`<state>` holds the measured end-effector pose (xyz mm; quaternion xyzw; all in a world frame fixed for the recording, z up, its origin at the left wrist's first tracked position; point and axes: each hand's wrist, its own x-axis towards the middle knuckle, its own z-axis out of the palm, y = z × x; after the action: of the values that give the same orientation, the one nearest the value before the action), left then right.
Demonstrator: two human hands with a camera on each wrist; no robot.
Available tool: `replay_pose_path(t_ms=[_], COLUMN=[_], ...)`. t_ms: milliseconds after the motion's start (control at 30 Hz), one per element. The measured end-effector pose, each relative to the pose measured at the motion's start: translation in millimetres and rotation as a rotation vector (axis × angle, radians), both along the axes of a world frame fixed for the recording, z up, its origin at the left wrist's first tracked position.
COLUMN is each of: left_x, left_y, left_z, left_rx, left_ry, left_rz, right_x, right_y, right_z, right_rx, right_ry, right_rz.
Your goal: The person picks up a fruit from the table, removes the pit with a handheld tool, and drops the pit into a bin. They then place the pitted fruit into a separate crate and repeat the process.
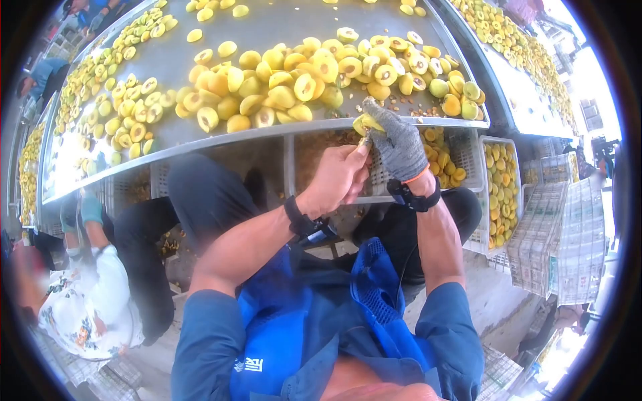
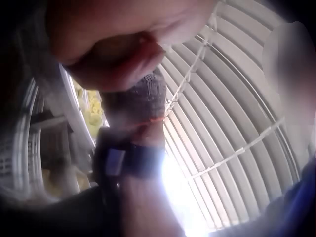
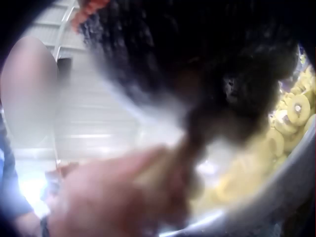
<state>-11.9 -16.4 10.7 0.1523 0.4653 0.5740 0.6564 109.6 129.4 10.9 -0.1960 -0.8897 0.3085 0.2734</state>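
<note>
In the head view my bare left hand [image 1: 340, 172] and gloved right hand [image 1: 399, 146] meet at the front edge of the sorting table. The right hand, in a grey knit glove, pinches a yellow apricot half [image 1: 366, 123] between thumb and fingers. My left fingers curl round a small slim object just below the fruit; the hand hides most of it, and I cannot tell its kind. In the left wrist view the curled left hand [image 2: 118, 54] overlaps the glove [image 2: 140, 101]. The right wrist view is blurred, with the dark glove [image 3: 197, 64] above the left hand [image 3: 113, 192].
Many apricot halves [image 1: 281, 95] and scattered pits lie on the metal table [image 1: 281, 23], whose raised rim [image 1: 234, 139] runs before me. Crates of fruit [image 1: 500, 194] stand below right. A person in a floral top [image 1: 90, 304] sits at left. Empty crates [image 1: 558, 234] are stacked right.
</note>
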Motion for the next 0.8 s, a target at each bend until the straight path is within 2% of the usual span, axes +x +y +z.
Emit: replay_pose_path(t_ms=[100,167,300,400,600,700,767,800], left_x=[-4.8,-10.7,-32.0,-44.7,-51.0,-44.5,-41.0,-39.6], left_y=[1.4,1.5,-3.3,-5.8,-8.4,-8.8,-7.5,-4.8], left_z=[0.8,3.3,17.1,19.7,16.7,27.1,26.5,26.8], left_rx=[0.05,0.058,0.032,0.033,0.03,0.027,0.061,0.064], left_ry=[0.037,0.03,0.041,0.01,-0.041,0.235,0.319,0.297], left_rz=[-0.012,-0.039,-0.177,-0.266,-0.353,-0.348,-0.348,-0.356], right_x=[-3.0,-2.4,1.1,3.5,8.6,7.9,6.1,9.5], right_y=[1.8,3.0,8.1,6.2,9.4,8.6,-0.6,0.1], right_z=[5.4,9.1,5.5,18.1,23.3,12.0,27.4,30.4], right_rx=[-0.158,-0.173,-0.295,-0.333,-0.534,-0.402,-0.198,-0.012], right_ry=[0.055,0.014,0.041,-0.067,-0.077,0.037,0.018,-0.006], right_rz=[0.03,0.009,0.068,0.055,0.137,0.222,0.167,0.149])
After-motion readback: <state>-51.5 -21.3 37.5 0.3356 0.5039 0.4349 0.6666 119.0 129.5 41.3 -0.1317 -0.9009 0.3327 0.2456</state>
